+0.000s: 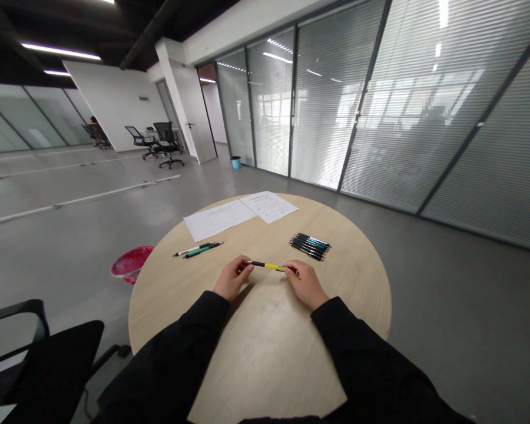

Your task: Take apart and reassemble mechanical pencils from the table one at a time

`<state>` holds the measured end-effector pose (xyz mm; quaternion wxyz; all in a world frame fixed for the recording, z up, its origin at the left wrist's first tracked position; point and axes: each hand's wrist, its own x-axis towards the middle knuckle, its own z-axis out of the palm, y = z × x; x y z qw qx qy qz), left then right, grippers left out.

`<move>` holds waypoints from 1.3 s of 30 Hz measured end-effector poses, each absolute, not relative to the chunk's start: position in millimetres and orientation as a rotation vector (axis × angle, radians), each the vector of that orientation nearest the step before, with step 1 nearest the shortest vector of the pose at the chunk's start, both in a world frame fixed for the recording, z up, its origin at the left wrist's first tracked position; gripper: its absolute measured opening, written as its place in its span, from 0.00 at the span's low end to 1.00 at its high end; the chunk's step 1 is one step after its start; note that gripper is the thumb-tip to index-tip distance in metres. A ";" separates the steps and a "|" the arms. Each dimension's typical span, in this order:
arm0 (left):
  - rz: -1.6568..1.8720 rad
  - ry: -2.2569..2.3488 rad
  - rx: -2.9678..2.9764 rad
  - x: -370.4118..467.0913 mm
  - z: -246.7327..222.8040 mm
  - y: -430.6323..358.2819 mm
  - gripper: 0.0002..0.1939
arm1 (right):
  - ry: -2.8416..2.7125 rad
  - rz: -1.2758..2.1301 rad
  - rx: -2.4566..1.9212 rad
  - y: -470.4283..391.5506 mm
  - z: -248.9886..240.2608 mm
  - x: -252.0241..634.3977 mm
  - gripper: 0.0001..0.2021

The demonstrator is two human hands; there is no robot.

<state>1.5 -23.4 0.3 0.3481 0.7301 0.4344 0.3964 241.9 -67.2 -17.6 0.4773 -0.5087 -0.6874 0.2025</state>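
Between my two hands a yellow and black pen [267,265] is held level, just above the table. My left hand [233,278] pinches its dark tip end, and my right hand [304,281] grips the yellow end, where a clip shows. To the left lie two more pens, a white and black pen [193,249] and a green and black pen [203,250], side by side. Beyond my right hand is a row of several pens [310,246], mostly black with some teal, lying close together.
The round wooden table [265,365] carries two sheets, a blank-looking paper [218,219] and a printed paper [269,206], at its far edge. A red basin [131,265] stands on the floor at left, near a black chair [48,365]. Glass partitions [327,106] line the right.
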 end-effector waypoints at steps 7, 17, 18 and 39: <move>0.998 1.137 1.872 0.0 -3.9 -21.4 0.17 | -1.674 0.495 -1.252 -66.1 -19.8 241.9 0.09; 1.037 1.179 1.804 -0.9 -3.2 -20.9 0.18 | -1.589 0.508 -1.259 -65.7 -21.8 241.8 0.11; 1.039 1.181 1.801 -1.0 -3.3 -20.8 0.18 | -1.576 0.508 -1.261 -65.7 -21.5 241.9 0.10; 1.065 1.149 1.707 0.9 1.9 -22.3 0.19 | -1.534 0.435 -1.247 -64.3 -17.6 245.4 0.09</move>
